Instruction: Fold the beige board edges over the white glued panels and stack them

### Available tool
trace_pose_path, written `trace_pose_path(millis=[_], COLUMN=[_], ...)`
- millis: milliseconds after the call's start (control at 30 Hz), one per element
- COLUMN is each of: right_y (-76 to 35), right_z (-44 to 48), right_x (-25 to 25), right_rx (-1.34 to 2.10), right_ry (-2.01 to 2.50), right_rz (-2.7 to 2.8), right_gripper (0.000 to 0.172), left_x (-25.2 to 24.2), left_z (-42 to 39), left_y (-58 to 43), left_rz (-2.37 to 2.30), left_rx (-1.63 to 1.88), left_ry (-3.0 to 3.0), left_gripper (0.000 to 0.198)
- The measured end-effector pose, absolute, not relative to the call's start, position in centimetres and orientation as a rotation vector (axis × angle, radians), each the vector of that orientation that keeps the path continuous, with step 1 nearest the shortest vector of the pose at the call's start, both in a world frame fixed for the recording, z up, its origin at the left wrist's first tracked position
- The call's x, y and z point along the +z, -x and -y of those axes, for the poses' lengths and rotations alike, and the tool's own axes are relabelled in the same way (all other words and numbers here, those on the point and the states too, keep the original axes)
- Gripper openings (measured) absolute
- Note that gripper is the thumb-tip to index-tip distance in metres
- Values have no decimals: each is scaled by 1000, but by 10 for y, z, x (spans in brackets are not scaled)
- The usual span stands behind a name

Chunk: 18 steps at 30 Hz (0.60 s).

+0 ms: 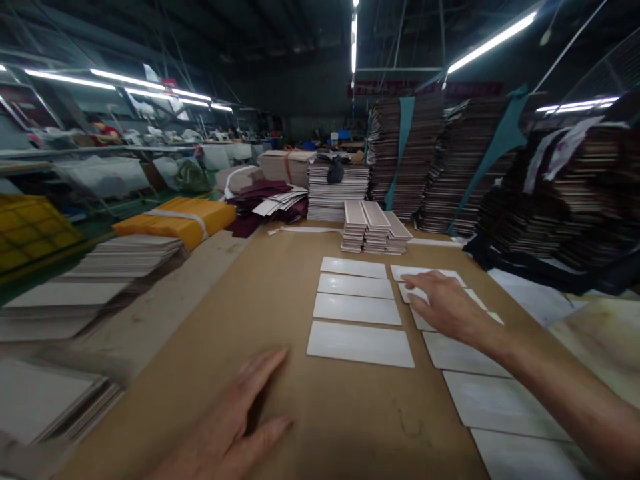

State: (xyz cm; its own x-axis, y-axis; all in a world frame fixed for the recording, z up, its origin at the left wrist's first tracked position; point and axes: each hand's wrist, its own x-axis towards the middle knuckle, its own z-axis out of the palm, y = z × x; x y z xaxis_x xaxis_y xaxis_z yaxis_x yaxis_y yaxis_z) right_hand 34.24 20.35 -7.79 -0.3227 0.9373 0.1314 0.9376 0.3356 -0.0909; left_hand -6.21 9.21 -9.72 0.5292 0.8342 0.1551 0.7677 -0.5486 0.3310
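Observation:
My left hand (235, 413) is over the brown tabletop (250, 300) at the lower left, thumb and fingers apart, holding nothing. My right hand (443, 300) reaches across the right column of white rectangular panels, its fingers over the far panel (400, 272) and its thumb apart from them. Whether its fingertips press on the panel I cannot tell. To its left, several white panels lie flat in a column, the nearest being a larger-looking glossy panel (360, 343). Nearer to me in the right column are more pale panels (500, 397), partly hidden by my right forearm.
Short stacks of pinkish panels (364, 230) stand at the table's far end. Behind rise tall dark stacks (403, 153) with teal cloth strips. On the left are grey board piles (120, 260) and a strapped yellow bundle (175, 220). Dark cloth (540, 263) lies along the right edge.

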Motion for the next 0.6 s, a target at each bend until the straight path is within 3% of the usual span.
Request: trace_pose_path(millis=[133,333,600], right_y=[-332,-314,-319], right_z=[-136,-107,-45], right_x=[-86,-99,-132], right_rx=[179,191,-199], right_ry=[1629,1711,1329], right_rz=[2522,2551,2377], right_gripper=[28,35,43], left_x=[-92,-98,-83], left_z=[-114,-115,-56], left_y=[28,0,21], left_rz=[-1310,-1359,-1307], left_rx=[427,368,440], left_ry=[-2489,-2415,-2347], left_gripper=[61,60,67])
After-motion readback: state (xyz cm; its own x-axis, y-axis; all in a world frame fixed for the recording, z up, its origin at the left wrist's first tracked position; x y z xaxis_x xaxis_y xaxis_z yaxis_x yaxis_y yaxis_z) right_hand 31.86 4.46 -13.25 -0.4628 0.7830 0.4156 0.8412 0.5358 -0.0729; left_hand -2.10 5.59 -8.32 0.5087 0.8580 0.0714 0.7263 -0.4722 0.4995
